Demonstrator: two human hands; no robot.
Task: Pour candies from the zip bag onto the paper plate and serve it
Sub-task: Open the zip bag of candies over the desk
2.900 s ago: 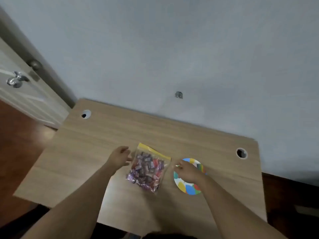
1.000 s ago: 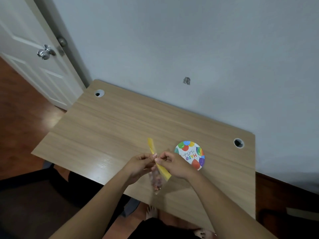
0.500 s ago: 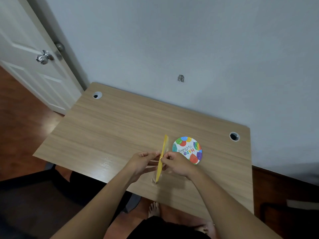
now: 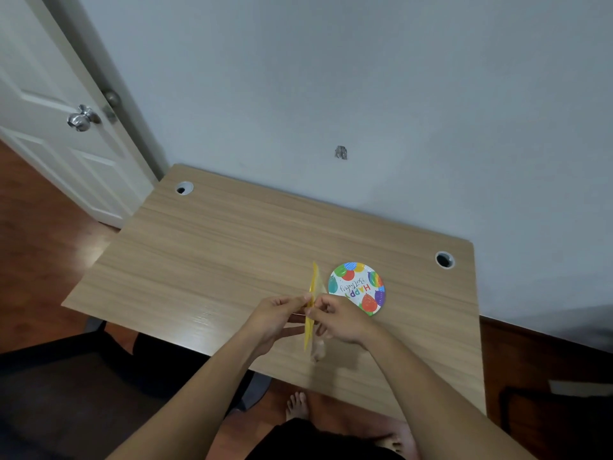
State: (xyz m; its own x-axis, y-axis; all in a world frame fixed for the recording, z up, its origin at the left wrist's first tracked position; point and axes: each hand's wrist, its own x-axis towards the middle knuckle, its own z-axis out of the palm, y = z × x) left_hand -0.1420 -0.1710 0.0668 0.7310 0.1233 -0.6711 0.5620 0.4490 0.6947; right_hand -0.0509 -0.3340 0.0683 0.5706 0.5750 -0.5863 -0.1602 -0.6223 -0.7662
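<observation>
I hold the zip bag (image 4: 312,287) upright above the wooden desk (image 4: 232,247), seen edge-on, so its yellow zip strip shows as a thin vertical line. My left hand (image 4: 277,315) pinches one side of the strip and my right hand (image 4: 338,318) pinches the other side. The clear lower part of the bag hangs below my hands; the candies inside are blurred and barely visible. The small round paper plate (image 4: 357,287), printed with coloured balloons and "Happy Birthday", lies flat on the desk just right of the bag, with nothing on it.
The desk stands against a grey wall and has a cable hole at back left (image 4: 184,188) and at back right (image 4: 444,259). A white door with a metal knob (image 4: 81,118) is at the left. My bare feet (image 4: 297,405) show below the near desk edge.
The bag went from lying flat on the desk to being lifted and held upright between both hands. In the last half second the hands and bag barely moved.
</observation>
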